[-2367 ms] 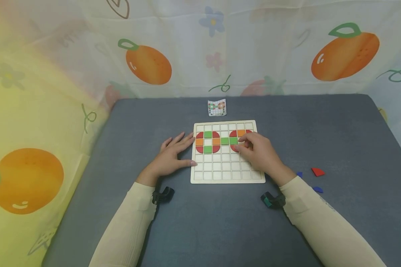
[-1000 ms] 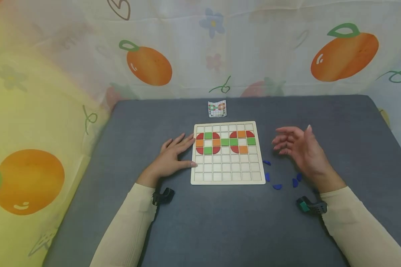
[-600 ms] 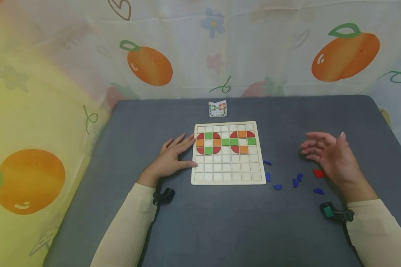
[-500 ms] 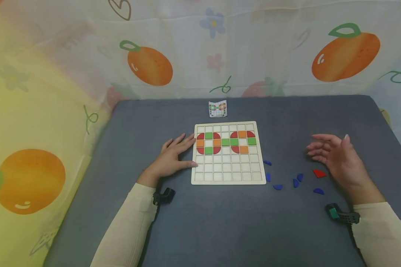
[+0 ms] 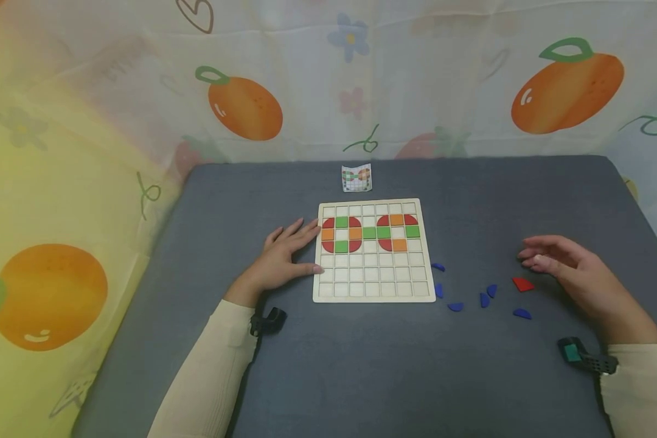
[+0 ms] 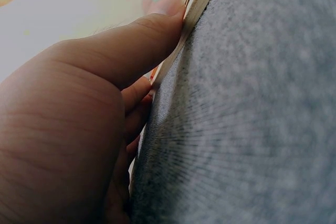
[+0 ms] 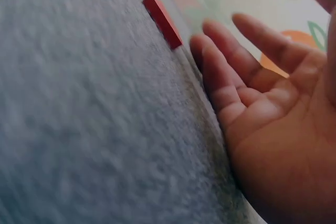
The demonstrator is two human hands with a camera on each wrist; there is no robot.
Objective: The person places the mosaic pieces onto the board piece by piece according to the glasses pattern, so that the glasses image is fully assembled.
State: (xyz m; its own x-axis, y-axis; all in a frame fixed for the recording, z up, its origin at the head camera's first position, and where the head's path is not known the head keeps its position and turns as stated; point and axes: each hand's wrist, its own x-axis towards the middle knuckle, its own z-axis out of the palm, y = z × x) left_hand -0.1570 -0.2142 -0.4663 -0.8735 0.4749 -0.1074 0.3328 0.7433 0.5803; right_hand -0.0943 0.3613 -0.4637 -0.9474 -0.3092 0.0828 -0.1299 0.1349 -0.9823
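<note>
A pale wooden grid board lies mid-table, holding red, green and orange flat tiles in two ring shapes joined by green squares. My left hand rests at its left edge with fingers spread; in the left wrist view the thumb touches the board's rim. Over at the right, my right hand holds nothing, its fingers loosely bent. Just in front of its fingertips is a loose red quarter-round tile. The right wrist view shows that red tile edge-on, apart from the fingers.
Several blue half-round tiles are scattered on the grey tabletop between board and right hand. A small printed card with a similar coloured pattern lies behind the board. A fruit-patterned curtain hangs at the back.
My right hand has left the board, where its fingers were at the right ring, and moved right to beside the red tile, turning palm downward. The left hand has stayed put.
</note>
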